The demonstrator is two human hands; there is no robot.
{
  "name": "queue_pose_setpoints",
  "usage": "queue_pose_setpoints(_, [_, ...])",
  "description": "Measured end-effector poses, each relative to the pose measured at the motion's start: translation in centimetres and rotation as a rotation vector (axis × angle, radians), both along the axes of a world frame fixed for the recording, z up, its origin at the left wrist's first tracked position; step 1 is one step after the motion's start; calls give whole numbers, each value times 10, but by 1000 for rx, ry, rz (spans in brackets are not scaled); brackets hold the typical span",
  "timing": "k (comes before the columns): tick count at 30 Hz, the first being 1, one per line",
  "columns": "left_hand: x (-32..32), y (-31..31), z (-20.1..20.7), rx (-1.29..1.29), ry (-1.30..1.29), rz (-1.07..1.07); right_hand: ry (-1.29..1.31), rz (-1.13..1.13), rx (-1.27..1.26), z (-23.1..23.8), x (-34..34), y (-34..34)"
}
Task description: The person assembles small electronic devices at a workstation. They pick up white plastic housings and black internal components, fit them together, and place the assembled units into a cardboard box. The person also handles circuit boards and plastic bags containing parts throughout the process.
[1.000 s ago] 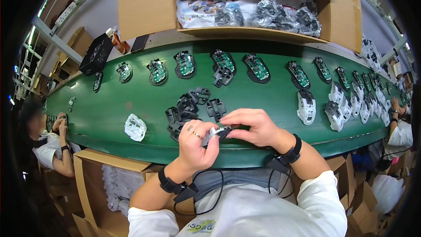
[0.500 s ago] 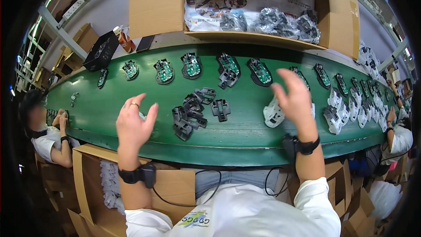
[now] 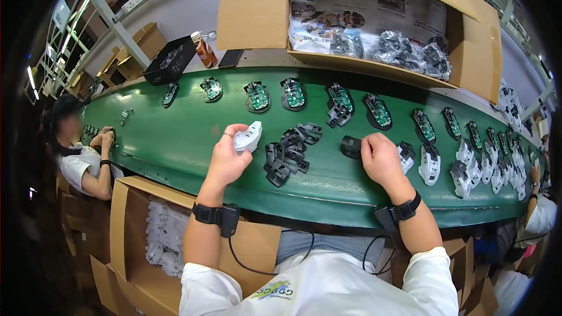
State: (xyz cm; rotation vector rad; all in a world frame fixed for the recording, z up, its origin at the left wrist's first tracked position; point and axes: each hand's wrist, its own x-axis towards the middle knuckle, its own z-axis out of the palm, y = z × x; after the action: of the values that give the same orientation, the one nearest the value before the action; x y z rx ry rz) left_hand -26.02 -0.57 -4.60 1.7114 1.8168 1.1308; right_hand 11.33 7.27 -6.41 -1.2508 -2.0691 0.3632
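Holding white shell (image 3: 249,138), left grip (image 3: 229,156) | black part (image 3: 350,147), right grip (image 3: 381,159) | white shirt (image 3: 333,287): printed lettering (image 3: 273,290)

- Between left hand (image 3: 228,155) and right hand (image 3: 380,161), clustered parts (image 3: 290,140)
- Beyond both hands, circuit boards (image 3: 293,93)
- Farther beyond, a carton (image 3: 468,52)
- And right of right hand, shells (image 3: 429,167)

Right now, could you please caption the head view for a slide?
Left hand holding a white shell, right hand a dark part, over a green bench.

A head-worn fisheye looks down, near the left hand (image 3: 229,157) and right hand (image 3: 383,159).
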Motion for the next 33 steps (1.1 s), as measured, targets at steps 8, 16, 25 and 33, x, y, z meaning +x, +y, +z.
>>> queue_pose_setpoints(8, [19, 8, 16, 8, -84, 95, -201, 493, -18, 10, 9, 9])
queue_pose_setpoints(16, [113, -19, 13, 12, -556, -255, -398, 442, -135, 30, 13, -16])
queue_pose_setpoints(25, [123, -24, 13, 249, -173, -252, 248, 598, -109, 8, -40, -43])
queue_pose_setpoints(33, [126, -27, 10, 177, -335, -258, 200, 592, -45, 12, -50, -46])
